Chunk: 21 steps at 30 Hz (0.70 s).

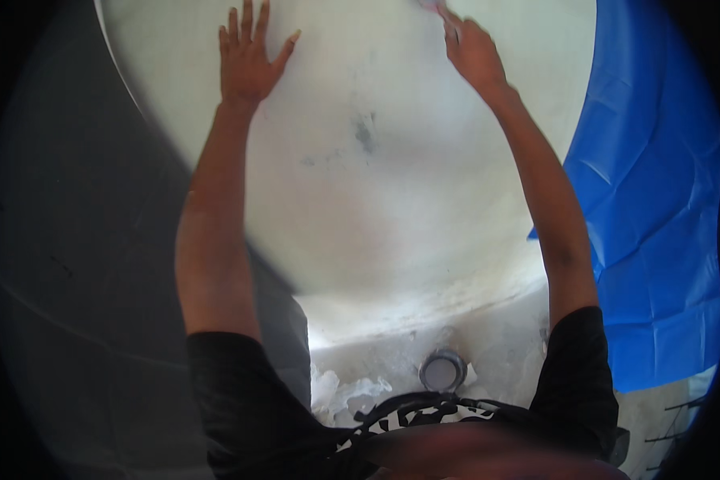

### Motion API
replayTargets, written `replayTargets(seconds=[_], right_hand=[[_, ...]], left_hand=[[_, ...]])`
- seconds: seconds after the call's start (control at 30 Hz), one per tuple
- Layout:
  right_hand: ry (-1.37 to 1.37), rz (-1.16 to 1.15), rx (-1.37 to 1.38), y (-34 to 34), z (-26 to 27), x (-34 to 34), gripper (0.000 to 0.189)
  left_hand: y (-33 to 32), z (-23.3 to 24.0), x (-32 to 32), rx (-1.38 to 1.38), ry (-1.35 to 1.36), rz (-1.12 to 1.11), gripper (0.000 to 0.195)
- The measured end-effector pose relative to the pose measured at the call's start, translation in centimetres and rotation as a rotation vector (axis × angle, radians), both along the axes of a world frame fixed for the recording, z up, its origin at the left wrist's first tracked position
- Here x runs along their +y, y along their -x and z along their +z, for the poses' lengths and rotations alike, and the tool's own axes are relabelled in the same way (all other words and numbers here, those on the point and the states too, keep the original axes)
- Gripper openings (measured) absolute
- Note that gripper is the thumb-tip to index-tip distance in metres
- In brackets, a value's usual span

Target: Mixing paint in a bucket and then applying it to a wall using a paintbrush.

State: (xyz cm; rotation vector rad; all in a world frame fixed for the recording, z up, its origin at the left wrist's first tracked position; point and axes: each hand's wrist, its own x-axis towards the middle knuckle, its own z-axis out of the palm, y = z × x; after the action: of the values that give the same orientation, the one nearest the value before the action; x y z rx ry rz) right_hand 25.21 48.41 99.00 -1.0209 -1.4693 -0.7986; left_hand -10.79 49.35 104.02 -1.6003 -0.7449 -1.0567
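Note:
A whitish wall surface (384, 198) with dark smudges rises in front of me. My left hand (249, 63) lies flat against its upper left part, fingers spread and holding nothing. Toward the upper right, my right hand (474, 54) is closed around the handle of a tool (438, 7). The tool's handle looks reddish, and its far end is cut off by the top edge of the picture, so its kind cannot be told.
Dark grey sheeting (96, 252) covers the left side. A blue tarpaulin (654, 240) hangs at the right. Below, on the stained floor (498, 336), a round container (443, 372) stands close to my body, beside crumpled whitish plastic (348, 393). Thin dark rods (672, 440) show at lower right.

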Motion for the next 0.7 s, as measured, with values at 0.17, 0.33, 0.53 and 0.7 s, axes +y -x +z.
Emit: replayTargets(seconds=[0.17,0.33,0.53,0.7], right_hand=[[0.176,0.106,0.055,0.7,-17.3,0.6,0.050],[0.550,0.254,0.190,3.5,-41.9,-5.2,0.055],[0.323,0.176,0.291,4.5,-31.3,-2.1,0.044],[-0.078,0.192,0.417,6.7,-15.0,2.4,0.038]], left_hand=[[-1.0,-3.6,5.5,-0.158,0.089,-0.041,0.085],[-0.9,-5.7,5.8,-0.290,-0.004,0.017,0.081],[-1.2,-6.2,7.4,-0.295,-0.068,-0.077,0.062],[-0.3,-6.9,8.7,-0.294,-0.105,-0.178,0.056]])
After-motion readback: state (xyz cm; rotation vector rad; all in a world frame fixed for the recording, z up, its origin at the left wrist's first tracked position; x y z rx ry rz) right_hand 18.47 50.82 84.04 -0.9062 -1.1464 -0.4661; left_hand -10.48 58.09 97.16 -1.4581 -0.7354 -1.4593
